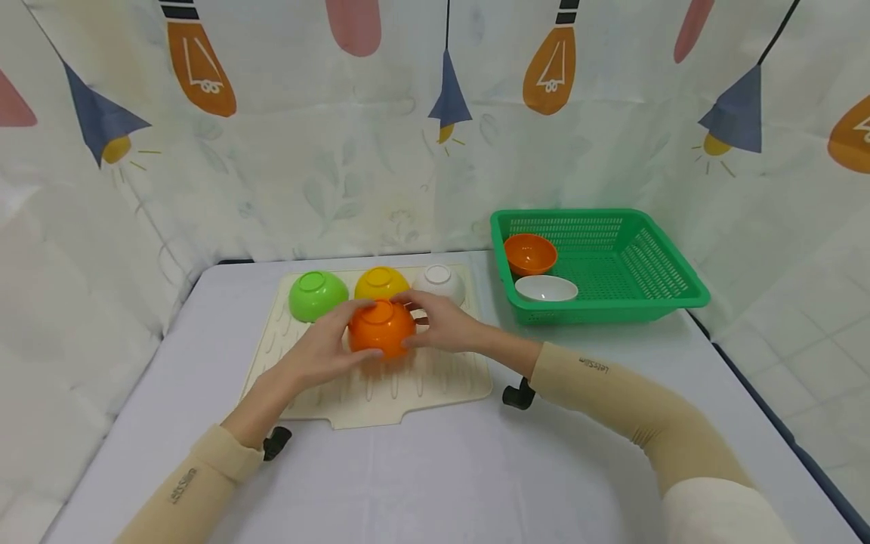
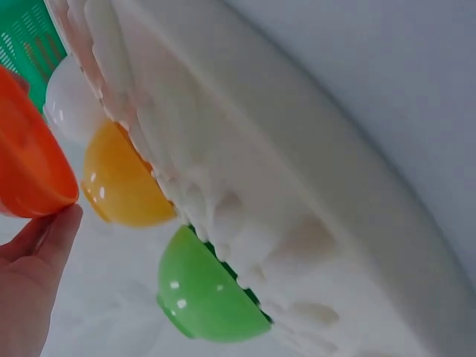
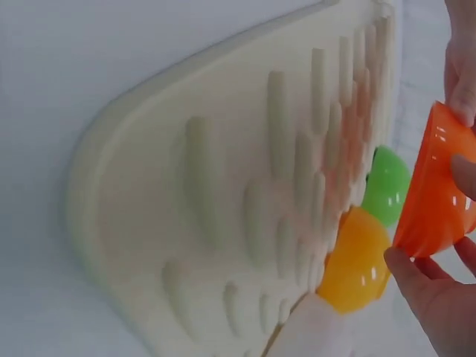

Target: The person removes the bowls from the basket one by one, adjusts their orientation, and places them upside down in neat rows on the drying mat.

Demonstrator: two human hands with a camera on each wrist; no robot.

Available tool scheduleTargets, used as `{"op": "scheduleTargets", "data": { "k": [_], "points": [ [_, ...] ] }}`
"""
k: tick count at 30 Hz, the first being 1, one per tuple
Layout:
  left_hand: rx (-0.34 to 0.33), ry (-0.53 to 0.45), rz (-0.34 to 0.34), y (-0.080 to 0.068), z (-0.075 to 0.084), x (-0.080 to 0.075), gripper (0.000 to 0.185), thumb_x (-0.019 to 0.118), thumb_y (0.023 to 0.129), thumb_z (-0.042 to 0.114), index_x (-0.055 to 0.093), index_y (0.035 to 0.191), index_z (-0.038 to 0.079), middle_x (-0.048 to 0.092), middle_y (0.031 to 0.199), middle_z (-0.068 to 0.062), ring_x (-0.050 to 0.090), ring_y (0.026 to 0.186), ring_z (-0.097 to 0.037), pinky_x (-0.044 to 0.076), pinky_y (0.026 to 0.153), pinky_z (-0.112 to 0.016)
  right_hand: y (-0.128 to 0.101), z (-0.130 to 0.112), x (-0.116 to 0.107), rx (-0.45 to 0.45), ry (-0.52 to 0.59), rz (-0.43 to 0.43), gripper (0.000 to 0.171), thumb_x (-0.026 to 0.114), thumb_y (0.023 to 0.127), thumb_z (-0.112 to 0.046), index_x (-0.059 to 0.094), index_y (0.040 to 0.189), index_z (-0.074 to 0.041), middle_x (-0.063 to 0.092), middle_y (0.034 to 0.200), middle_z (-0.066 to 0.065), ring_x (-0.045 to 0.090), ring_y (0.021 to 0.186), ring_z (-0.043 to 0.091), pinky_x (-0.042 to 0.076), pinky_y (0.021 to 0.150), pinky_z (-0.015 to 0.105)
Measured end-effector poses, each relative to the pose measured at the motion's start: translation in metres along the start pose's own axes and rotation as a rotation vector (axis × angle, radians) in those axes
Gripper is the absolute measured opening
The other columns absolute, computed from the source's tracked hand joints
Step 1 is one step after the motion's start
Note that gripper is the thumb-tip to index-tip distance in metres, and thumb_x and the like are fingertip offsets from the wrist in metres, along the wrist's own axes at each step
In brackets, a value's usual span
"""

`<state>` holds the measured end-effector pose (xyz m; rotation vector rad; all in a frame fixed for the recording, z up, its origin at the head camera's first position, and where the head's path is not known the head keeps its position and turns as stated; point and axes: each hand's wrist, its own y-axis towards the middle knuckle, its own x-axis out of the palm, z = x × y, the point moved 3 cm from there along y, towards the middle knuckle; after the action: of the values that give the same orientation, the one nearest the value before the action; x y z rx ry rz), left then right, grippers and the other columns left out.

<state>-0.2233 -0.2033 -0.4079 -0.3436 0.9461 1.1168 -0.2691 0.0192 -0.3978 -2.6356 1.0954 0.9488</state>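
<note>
An upside-down orange bowl (image 1: 382,340) is held between both hands, just above a cream ridged draining board (image 1: 435,381). My left hand (image 1: 325,346) grips its left side, thumb low near the rim and fingers up by the base. On the other side my right hand (image 1: 445,321) grips the bowl the same way. In the right wrist view a gap shows between the orange bowl (image 3: 431,197) and the board. Behind it, in a row on the board, a green bowl (image 1: 318,296), a yellow bowl (image 1: 381,282) and a white bowl (image 1: 442,284) stand upside down.
A green plastic basket (image 1: 612,304) stands at the back right of the table. Inside, at its left end, are another orange bowl (image 1: 530,255) and a white bowl (image 1: 546,289). A patterned curtain (image 1: 381,174) hangs behind the white-covered table (image 1: 435,483).
</note>
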Motion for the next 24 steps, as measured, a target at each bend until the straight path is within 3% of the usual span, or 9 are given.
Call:
{"op": "scheduleTargets", "data": {
  "k": [14, 24],
  "points": [
    [-0.14, -0.062, -0.066, -0.038, -0.036, -0.038, 0.078, 0.088, 0.082, 0.041, 0.05, 0.145, 0.013, 0.056, 0.142, -0.012, 0.055, 0.126, -0.037, 0.046, 0.104, -0.061, 0.043, -0.019, 0.053, -0.005, -0.111, -0.038, 0.065, 0.082, 0.09, -0.012, 0.051, 0.146, -0.005, 0.058, 0.139, 0.004, 0.056, 0.122, 0.014, 0.05, 0.101, 0.026],
    [-0.147, -0.071, -0.119, -0.056, -0.061, -0.058, 0.079, 0.093, 0.077, 0.035, 0.051, 0.138, 0.009, 0.059, 0.135, -0.011, 0.055, 0.125, -0.038, 0.046, 0.103, -0.057, 0.069, -0.032, 0.082, -0.034, -0.248, -0.047, 0.058, 0.081, 0.09, -0.012, 0.056, 0.143, -0.006, 0.062, 0.135, 0.003, 0.057, 0.118, 0.01, 0.043, 0.093, 0.01]
  ]
}}
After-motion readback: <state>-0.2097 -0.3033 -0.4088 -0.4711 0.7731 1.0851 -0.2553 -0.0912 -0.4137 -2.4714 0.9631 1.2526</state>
